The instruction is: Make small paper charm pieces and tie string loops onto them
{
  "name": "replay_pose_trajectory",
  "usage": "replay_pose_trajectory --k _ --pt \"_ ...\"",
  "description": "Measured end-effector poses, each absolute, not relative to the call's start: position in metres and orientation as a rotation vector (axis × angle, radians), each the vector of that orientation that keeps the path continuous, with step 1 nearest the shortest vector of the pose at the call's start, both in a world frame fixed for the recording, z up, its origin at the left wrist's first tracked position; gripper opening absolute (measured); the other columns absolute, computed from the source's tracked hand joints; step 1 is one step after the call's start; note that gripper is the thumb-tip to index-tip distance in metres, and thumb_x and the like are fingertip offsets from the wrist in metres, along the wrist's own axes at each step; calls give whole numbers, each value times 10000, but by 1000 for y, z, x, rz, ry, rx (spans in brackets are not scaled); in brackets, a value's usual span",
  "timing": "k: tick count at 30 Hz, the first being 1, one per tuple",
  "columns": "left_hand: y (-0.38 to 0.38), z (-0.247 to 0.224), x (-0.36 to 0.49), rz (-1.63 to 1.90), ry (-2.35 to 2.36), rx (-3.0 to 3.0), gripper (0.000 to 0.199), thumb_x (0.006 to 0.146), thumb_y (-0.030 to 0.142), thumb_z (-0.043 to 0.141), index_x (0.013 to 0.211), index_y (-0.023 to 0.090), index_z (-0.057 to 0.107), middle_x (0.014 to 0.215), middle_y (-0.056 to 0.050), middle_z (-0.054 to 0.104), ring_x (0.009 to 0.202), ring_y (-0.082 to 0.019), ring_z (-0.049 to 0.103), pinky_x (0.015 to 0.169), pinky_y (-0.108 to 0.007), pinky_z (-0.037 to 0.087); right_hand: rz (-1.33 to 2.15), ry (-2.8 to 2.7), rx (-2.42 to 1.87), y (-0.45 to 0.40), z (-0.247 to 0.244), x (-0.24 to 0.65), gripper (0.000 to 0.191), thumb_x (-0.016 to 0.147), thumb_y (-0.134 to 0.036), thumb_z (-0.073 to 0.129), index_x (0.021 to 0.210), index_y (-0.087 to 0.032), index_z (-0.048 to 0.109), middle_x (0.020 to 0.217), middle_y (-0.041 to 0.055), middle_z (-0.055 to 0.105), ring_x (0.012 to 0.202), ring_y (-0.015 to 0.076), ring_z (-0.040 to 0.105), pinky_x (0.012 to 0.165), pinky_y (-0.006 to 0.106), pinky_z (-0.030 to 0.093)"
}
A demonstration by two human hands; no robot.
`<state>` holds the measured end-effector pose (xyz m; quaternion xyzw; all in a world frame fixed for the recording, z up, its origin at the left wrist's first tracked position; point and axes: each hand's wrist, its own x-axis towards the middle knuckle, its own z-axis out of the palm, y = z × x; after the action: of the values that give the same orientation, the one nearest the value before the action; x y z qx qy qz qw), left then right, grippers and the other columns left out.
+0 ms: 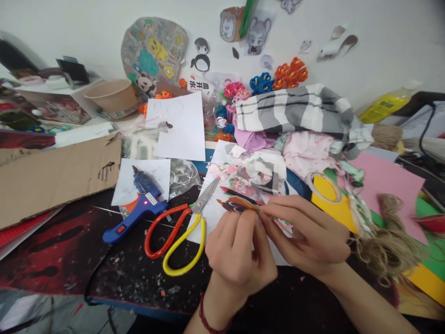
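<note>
A small brown paper cutout (233, 205) with a cartoon eye is pinched in my left hand (239, 250), its left part sticking out beyond my fingers. From the other side, my right hand (309, 232) closes its fingertips on the cutout's right end, where my fingers hide it. Behind the cutout lies a red pencil (231, 191). Scissors (199, 206) with one red and one yellow handle lie slightly spread to the left of my hands. Farther left, a blue glue gun (141, 208) rests with its nozzle over white paper, its small light lit.
Cardboard (62, 174) covers the left side. Paper and plastic scraps (257, 169) lie beyond my hands, with folded plaid cloth (295, 109) behind. On the right are a tape roll (326, 188), twine (389, 236) and pink paper (389, 181).
</note>
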<state>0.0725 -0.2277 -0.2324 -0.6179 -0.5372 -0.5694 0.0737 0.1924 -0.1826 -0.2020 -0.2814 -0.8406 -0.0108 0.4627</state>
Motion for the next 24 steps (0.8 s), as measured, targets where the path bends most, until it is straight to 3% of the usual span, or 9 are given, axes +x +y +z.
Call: replay_pose_trajectory --k 10,24 --pt "-230 -234 73 -1767 -1602 -1812 158 789 31 579 905 137 602 635 -7 532 549 -111 470 498 -251 372 -3 -2044 -750 -183 -198 194 143 818 -65 645 903 -178 664 799 32 707 674 122 680 619 213 582" --pt "-228 -231 72 -1700 -1630 -1860 147 798 32 558 886 145 589 648 -10 566 562 -118 512 530 -243 423 -16 -2063 -683 -182 -202 193 167 815 -73 638 928 -192 671 795 31 721 704 151 697 635 247 587"
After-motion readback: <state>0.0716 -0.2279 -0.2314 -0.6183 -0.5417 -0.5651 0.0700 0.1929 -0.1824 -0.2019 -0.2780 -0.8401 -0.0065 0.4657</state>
